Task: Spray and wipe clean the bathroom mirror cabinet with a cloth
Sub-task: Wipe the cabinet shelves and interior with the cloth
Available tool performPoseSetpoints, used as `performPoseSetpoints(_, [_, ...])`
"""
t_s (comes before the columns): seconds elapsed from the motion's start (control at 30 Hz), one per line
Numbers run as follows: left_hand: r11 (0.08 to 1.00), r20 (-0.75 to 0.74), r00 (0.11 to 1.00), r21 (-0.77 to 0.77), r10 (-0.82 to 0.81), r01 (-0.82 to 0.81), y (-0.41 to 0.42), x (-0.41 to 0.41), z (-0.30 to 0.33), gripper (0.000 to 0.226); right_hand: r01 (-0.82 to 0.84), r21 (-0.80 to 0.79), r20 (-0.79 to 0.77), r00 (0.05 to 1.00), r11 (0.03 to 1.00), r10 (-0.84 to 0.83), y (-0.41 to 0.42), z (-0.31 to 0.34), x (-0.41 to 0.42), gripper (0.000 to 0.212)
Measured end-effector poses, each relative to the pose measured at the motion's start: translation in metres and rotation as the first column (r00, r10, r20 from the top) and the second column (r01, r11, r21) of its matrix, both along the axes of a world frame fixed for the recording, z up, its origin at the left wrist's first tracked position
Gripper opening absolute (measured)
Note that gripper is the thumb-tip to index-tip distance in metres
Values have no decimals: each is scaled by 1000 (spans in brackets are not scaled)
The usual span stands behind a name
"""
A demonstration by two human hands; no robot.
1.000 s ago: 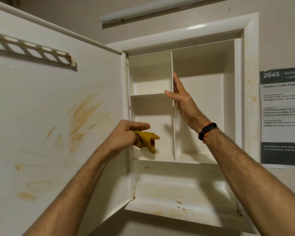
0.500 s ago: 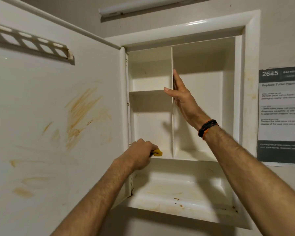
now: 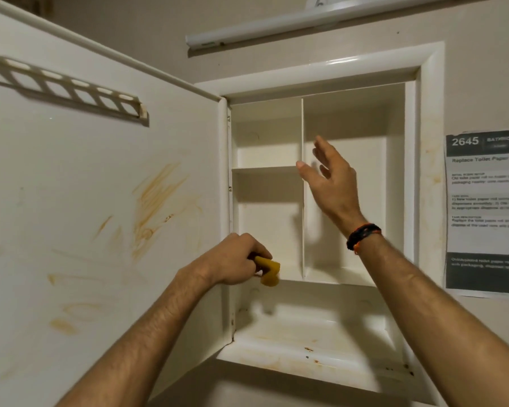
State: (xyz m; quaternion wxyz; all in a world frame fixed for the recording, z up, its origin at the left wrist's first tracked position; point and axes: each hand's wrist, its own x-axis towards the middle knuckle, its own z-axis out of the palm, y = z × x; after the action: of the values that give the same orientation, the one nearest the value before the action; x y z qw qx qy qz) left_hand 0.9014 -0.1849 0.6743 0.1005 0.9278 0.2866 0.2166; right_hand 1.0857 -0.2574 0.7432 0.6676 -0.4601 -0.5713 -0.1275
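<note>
The left hand (image 3: 235, 259) grips a yellow cloth (image 3: 268, 271) at the front edge of the cabinet (image 3: 429, 201) shelf; the right hand (image 3: 331, 183) hovers, fingers spread, before the divider (image 3: 302, 230). The open door (image 3: 100, 201) carries orange stains. A wall notice (image 3: 485, 212) reads "2645" and "Replace Toilet Paper".

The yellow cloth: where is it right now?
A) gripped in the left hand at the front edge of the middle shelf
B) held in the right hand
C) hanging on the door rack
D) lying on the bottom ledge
A: the left hand grips the yellow cloth at the middle shelf's front edge.
</note>
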Motion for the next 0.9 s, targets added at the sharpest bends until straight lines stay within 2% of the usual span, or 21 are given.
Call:
performPoseSetpoints(0.07, [998, 95, 995, -63, 9, -3, -1, 1, 5, 41, 176, 194, -8, 984, 965, -178, -10, -10, -8, 43])
performPoseSetpoints(0.13, [991, 194, 980, -133, 34, -8, -3, 4, 10, 39, 266, 238, -8, 962, 934, -272, -21, -21, -17, 22])
performPoseSetpoints(0.2, [984, 271, 960, -174, 74, -27, -5, 9, 14, 37, 269, 70, -15, 963, 961, -268, -33, -32, -25, 13])
performPoseSetpoints(0.3, [982, 351, 929, -181, 118, -57, -9, 16, 18, 35, 69, -323, -155, 980, 944, -124, -47, -54, -39, 25])
performPoseSetpoints(0.37, [984, 398, 910, -171, 114, -48, -14, 19, 20, 36, -146, -528, -306, 952, 836, -26, -54, -67, -47, 41])
performPoseSetpoints(0.43, [988, 428, 897, -147, 109, -50, -20, 22, 19, 45, -353, -609, -451, 891, 710, 56, -56, -78, -52, 51])
performPoseSetpoints(0.47, [991, 441, 892, -127, 103, -52, -23, 23, 17, 51, -415, -597, -500, 862, 686, 85, -53, -84, -53, 51])
performPoseSetpoints(0.53, [998, 470, 881, -57, 57, -34, -31, 25, 10, 61, -460, -515, -558, 820, 724, 123, -45, -91, -53, 47])
performPoseSetpoints(0.6, [998, 477, 878, 65, -30, -1, -39, 23, 0, 71, -492, -368, -604, 772, 789, 199, -37, -94, -53, 42])
performPoseSetpoints(0.7, [968, 454, 875, 244, -167, 58, -43, 17, -15, 87, -555, -137, -657, 671, 821, 344, -34, -87, -57, 36])
performPoseSetpoints(0.8, [945, 435, 871, 315, -229, 91, -41, 13, -25, 93, -483, -67, -630, 699, 873, 338, -32, -81, -63, 25])
performPoseSetpoints(0.9, [936, 491, 813, 302, -314, 179, -37, 9, -21, 97, -443, -39, -620, 714, 896, 326, -32, -73, -63, 18])
